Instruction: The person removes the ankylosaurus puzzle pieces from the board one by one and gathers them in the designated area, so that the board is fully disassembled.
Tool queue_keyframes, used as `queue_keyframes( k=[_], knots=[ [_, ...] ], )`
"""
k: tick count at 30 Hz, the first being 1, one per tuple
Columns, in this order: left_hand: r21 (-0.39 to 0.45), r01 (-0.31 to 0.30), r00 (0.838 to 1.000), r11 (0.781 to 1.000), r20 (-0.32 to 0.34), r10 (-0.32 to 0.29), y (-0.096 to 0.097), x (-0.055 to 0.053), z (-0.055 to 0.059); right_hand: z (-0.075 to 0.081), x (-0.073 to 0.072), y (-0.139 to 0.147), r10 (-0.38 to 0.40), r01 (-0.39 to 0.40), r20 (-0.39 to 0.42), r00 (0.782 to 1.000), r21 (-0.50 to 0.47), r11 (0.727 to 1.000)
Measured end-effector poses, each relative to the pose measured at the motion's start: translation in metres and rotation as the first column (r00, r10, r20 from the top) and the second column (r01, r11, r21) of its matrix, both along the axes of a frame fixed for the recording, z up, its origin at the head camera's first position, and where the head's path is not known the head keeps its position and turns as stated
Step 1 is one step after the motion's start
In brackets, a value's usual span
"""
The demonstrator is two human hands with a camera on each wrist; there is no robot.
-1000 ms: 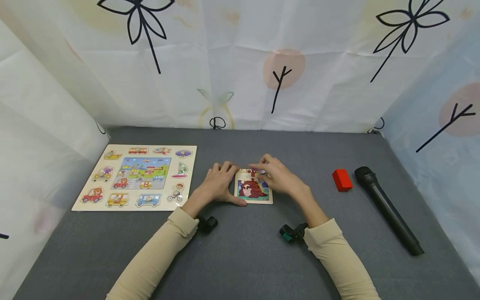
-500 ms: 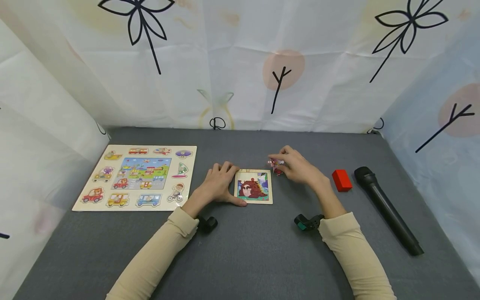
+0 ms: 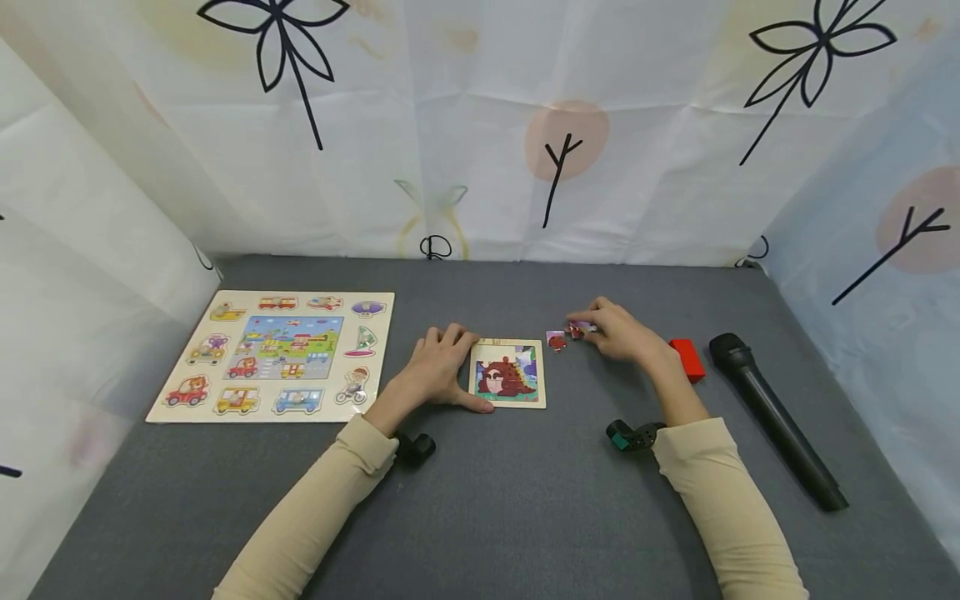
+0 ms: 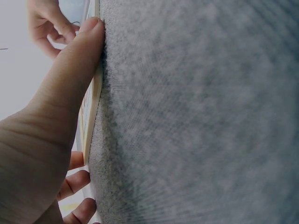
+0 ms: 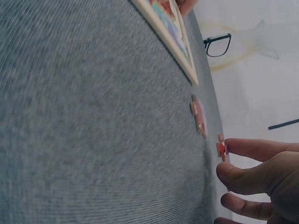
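A small wooden-framed jigsaw puzzle [image 3: 507, 372] with a red dinosaur picture lies on the grey table. My left hand [image 3: 442, 367] holds its left side, thumb at the near corner and fingers at the far one. In the left wrist view the thumb [image 4: 70, 70] runs along the frame's edge. To the puzzle's right, my right hand [image 3: 618, 332] pinches a jigsaw piece [image 5: 222, 148] between thumb and index finger, close over the table. Another jigsaw piece [image 3: 556, 340], reddish and pink, lies between the puzzle and that hand.
A large wooden vehicle puzzle board [image 3: 268, 398] lies at left. Beyond my right hand are a red block [image 3: 687, 360], partly covered by the wrist, and a black microphone [image 3: 776, 421]. White patterned cloth [image 3: 480, 167] encloses the table's back and sides.
My right hand has moved right from over the puzzle, carrying pieces away. One piece now lies on the table beside the frame, and the puzzle's upper part shows uncovered. My left hand stayed put.
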State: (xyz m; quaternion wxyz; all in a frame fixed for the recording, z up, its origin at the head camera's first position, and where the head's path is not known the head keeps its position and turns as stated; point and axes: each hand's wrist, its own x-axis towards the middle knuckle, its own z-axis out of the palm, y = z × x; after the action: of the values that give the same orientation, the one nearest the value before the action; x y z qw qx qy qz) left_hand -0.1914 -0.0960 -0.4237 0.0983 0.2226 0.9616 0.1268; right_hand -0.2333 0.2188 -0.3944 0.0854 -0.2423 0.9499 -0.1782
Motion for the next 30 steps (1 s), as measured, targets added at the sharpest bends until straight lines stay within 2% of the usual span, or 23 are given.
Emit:
queue_keyframes(
  k=[11,30],
  knots=[
    [0.01,0.003,1.0,1.0,0.0,-0.003,-0.0004,0.0008,0.0003,-0.002,0.0038,0.0076,0.0,-0.002,0.043,0.999,0.038,0.999],
    [0.013,0.002,1.0,1.0,0.0,-0.002,-0.0005,0.0009,0.0007,-0.0057,0.0066,0.0066,-0.007,0.007,0.008,1.0,0.044,0.999]
  ],
)
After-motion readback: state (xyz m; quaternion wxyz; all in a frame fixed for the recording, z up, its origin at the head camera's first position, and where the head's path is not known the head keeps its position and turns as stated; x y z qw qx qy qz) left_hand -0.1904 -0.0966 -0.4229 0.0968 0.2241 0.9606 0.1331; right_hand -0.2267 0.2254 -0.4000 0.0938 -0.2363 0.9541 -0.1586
